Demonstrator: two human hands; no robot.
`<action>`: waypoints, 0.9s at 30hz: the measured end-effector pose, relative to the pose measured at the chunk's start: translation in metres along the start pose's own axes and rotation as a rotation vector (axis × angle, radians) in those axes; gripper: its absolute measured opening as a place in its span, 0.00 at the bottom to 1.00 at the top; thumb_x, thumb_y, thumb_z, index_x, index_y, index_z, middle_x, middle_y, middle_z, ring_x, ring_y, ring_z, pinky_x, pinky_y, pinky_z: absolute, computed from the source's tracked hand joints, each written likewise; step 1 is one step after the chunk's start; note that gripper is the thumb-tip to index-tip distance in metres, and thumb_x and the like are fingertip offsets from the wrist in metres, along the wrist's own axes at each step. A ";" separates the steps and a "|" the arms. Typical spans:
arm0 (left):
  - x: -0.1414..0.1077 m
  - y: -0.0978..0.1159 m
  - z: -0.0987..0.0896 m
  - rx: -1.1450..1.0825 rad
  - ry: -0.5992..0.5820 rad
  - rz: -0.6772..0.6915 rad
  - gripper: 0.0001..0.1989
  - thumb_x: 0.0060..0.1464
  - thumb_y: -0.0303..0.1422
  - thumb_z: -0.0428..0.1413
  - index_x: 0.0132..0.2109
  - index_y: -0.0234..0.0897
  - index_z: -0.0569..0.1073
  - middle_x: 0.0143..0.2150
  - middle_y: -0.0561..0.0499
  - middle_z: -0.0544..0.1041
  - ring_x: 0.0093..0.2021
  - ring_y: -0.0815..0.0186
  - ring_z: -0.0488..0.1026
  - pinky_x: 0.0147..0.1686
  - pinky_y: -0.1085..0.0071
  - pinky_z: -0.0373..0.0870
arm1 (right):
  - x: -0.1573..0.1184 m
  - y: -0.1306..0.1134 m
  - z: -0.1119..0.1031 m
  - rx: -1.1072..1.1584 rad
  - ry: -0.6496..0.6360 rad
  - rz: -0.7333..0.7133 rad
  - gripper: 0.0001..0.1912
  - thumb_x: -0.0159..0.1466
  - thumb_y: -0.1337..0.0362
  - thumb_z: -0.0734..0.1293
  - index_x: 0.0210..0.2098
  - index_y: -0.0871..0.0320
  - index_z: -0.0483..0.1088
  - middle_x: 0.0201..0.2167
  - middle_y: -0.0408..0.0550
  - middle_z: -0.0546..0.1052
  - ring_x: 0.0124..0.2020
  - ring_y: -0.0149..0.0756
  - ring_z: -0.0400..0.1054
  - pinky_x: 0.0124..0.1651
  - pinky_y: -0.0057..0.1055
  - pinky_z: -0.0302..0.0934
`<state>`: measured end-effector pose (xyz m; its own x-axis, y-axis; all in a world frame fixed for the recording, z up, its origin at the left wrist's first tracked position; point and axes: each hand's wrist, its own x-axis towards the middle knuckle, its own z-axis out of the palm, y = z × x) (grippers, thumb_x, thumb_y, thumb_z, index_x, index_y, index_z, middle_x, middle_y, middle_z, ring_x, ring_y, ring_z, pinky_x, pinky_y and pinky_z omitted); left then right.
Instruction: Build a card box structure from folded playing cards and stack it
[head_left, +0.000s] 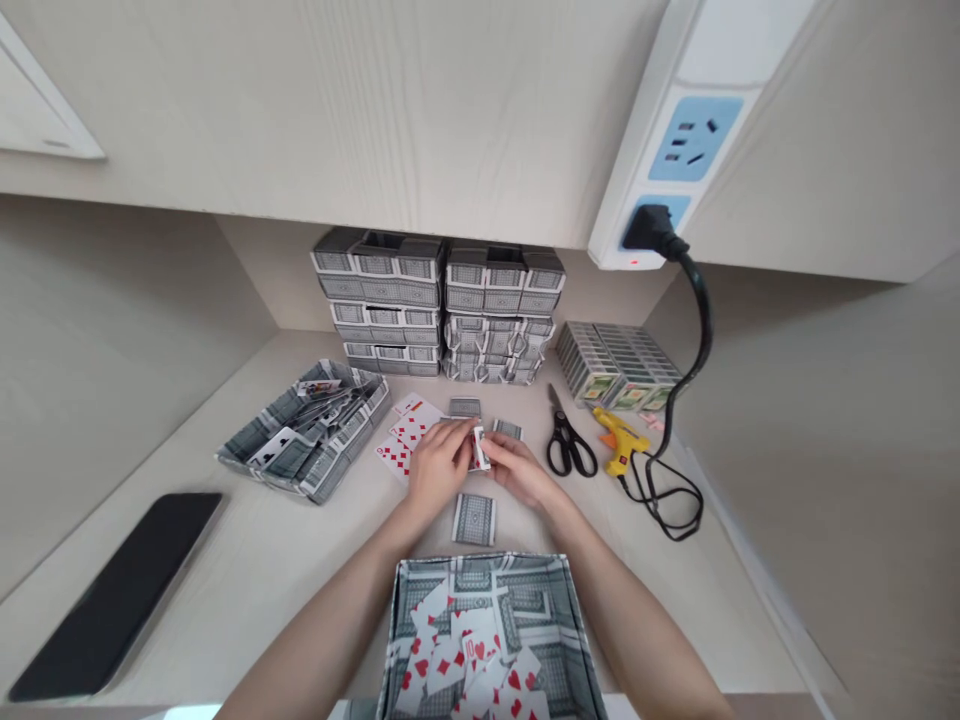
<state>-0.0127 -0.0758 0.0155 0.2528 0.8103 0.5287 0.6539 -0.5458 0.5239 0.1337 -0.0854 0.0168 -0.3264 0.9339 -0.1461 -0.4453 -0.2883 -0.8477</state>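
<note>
Between my two hands, over the middle of the desk, is a playing card [481, 448] with a white edge showing; it looks folded. My left hand [439, 462] has its fingers closed at the card's left side, and my right hand [517, 466] pinches its right side. Beneath the fingers, part of what they grip is hidden. Red diamond playing cards [395, 455] lie face up beside my left hand. Grey-backed folded cards lie around the hands: one nearer me [474, 520], one behind [465, 407] and one at the right [508, 429].
A card-built box [390, 640] with cut card pieces sits close to me. Another card tray [322, 485] stands left, near a black phone-like slab [120, 590]. Stacked card boxes [386, 290] and card packs [592, 365] stand behind. Scissors [570, 445] and a corded yellow glue gun [621, 440] lie right.
</note>
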 end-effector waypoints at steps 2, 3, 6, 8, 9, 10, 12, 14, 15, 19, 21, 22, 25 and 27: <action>0.000 -0.003 0.001 -0.018 0.013 0.018 0.14 0.53 0.26 0.48 0.45 0.40 0.71 0.43 0.49 0.75 0.46 0.64 0.70 0.48 0.65 0.65 | 0.000 -0.001 0.000 -0.012 -0.007 0.002 0.15 0.51 0.59 0.70 0.36 0.60 0.70 0.31 0.46 0.75 0.34 0.33 0.69 0.40 0.32 0.63; 0.000 -0.004 0.002 -0.024 0.033 0.005 0.13 0.53 0.27 0.48 0.44 0.40 0.71 0.42 0.49 0.75 0.44 0.65 0.71 0.47 0.66 0.66 | 0.001 -0.001 0.000 -0.006 -0.008 -0.002 0.15 0.51 0.59 0.70 0.37 0.60 0.70 0.32 0.47 0.75 0.34 0.33 0.69 0.41 0.32 0.63; 0.000 -0.009 0.002 -0.020 0.123 -0.072 0.11 0.54 0.29 0.47 0.42 0.38 0.72 0.40 0.49 0.76 0.42 0.66 0.72 0.45 0.68 0.67 | 0.002 -0.001 -0.002 0.048 -0.009 -0.034 0.14 0.52 0.60 0.69 0.37 0.59 0.69 0.35 0.47 0.75 0.37 0.35 0.69 0.41 0.35 0.64; 0.001 -0.011 0.001 -0.016 0.173 -0.106 0.11 0.54 0.30 0.47 0.42 0.37 0.72 0.39 0.48 0.76 0.41 0.66 0.72 0.44 0.69 0.67 | 0.003 0.000 -0.004 0.082 -0.001 -0.060 0.14 0.52 0.60 0.69 0.37 0.58 0.69 0.35 0.47 0.75 0.38 0.36 0.69 0.41 0.37 0.64; 0.001 -0.012 0.001 -0.015 0.194 -0.121 0.11 0.54 0.30 0.47 0.41 0.37 0.72 0.39 0.48 0.76 0.41 0.66 0.72 0.43 0.69 0.67 | 0.004 0.000 -0.005 0.095 0.015 -0.084 0.14 0.53 0.59 0.69 0.37 0.57 0.68 0.36 0.47 0.75 0.38 0.37 0.69 0.41 0.37 0.64; 0.002 -0.013 0.001 -0.013 0.212 -0.138 0.11 0.54 0.31 0.48 0.41 0.37 0.72 0.39 0.48 0.76 0.40 0.66 0.72 0.43 0.69 0.67 | 0.005 0.000 -0.006 0.105 0.043 -0.117 0.14 0.53 0.59 0.69 0.37 0.56 0.68 0.36 0.46 0.75 0.38 0.36 0.69 0.41 0.38 0.65; 0.002 -0.015 0.001 -0.018 0.238 -0.179 0.10 0.54 0.31 0.48 0.40 0.36 0.72 0.38 0.48 0.76 0.38 0.66 0.72 0.41 0.69 0.67 | 0.005 0.000 -0.009 0.112 0.113 -0.191 0.14 0.53 0.57 0.68 0.38 0.55 0.67 0.38 0.45 0.74 0.38 0.36 0.69 0.40 0.37 0.65; 0.002 -0.017 0.002 -0.028 0.245 -0.228 0.10 0.53 0.32 0.48 0.39 0.36 0.72 0.36 0.48 0.77 0.36 0.67 0.73 0.39 0.70 0.68 | 0.005 -0.002 -0.012 0.097 0.179 -0.234 0.14 0.54 0.56 0.66 0.39 0.54 0.67 0.37 0.45 0.73 0.36 0.35 0.69 0.36 0.34 0.66; 0.002 -0.017 0.003 -0.033 0.242 -0.250 0.10 0.53 0.33 0.48 0.39 0.36 0.72 0.35 0.49 0.77 0.34 0.67 0.73 0.38 0.70 0.68 | 0.004 -0.003 -0.013 0.086 0.195 -0.227 0.15 0.55 0.54 0.65 0.40 0.54 0.66 0.36 0.45 0.73 0.34 0.34 0.69 0.32 0.32 0.66; 0.002 -0.014 0.004 -0.043 0.231 -0.301 0.10 0.53 0.33 0.49 0.37 0.35 0.72 0.31 0.50 0.76 0.31 0.68 0.73 0.36 0.71 0.68 | -0.003 -0.005 -0.011 0.067 0.068 -0.088 0.22 0.57 0.50 0.61 0.45 0.57 0.65 0.34 0.49 0.74 0.30 0.37 0.70 0.23 0.30 0.65; 0.002 -0.012 0.003 -0.070 0.226 -0.311 0.10 0.53 0.34 0.49 0.37 0.36 0.72 0.31 0.50 0.76 0.31 0.68 0.73 0.35 0.71 0.68 | -0.005 -0.004 -0.007 0.056 -0.022 -0.042 0.22 0.56 0.52 0.63 0.46 0.57 0.65 0.35 0.50 0.74 0.33 0.39 0.71 0.27 0.33 0.67; 0.002 -0.011 0.003 -0.087 0.225 -0.318 0.10 0.53 0.34 0.48 0.37 0.36 0.72 0.32 0.50 0.76 0.31 0.68 0.73 0.34 0.71 0.69 | -0.006 -0.003 -0.005 0.049 -0.038 -0.041 0.22 0.55 0.53 0.64 0.46 0.56 0.65 0.35 0.49 0.74 0.34 0.40 0.71 0.29 0.35 0.67; 0.003 -0.012 0.002 -0.132 0.235 -0.341 0.10 0.52 0.35 0.49 0.38 0.36 0.71 0.34 0.49 0.76 0.31 0.68 0.73 0.32 0.72 0.69 | -0.003 -0.002 -0.003 0.066 0.011 -0.110 0.21 0.54 0.55 0.67 0.46 0.55 0.65 0.38 0.48 0.74 0.39 0.41 0.70 0.36 0.40 0.67; 0.002 -0.012 0.003 -0.156 0.216 -0.331 0.10 0.52 0.35 0.49 0.38 0.36 0.70 0.35 0.49 0.76 0.31 0.68 0.73 0.33 0.72 0.70 | -0.001 -0.002 -0.004 0.098 0.068 -0.174 0.21 0.54 0.55 0.67 0.45 0.54 0.66 0.40 0.49 0.74 0.42 0.41 0.69 0.40 0.41 0.66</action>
<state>-0.0182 -0.0669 0.0086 -0.1182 0.8930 0.4342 0.5552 -0.3031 0.7745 0.1382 -0.0846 0.0167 -0.1826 0.9824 -0.0389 -0.5698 -0.1380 -0.8101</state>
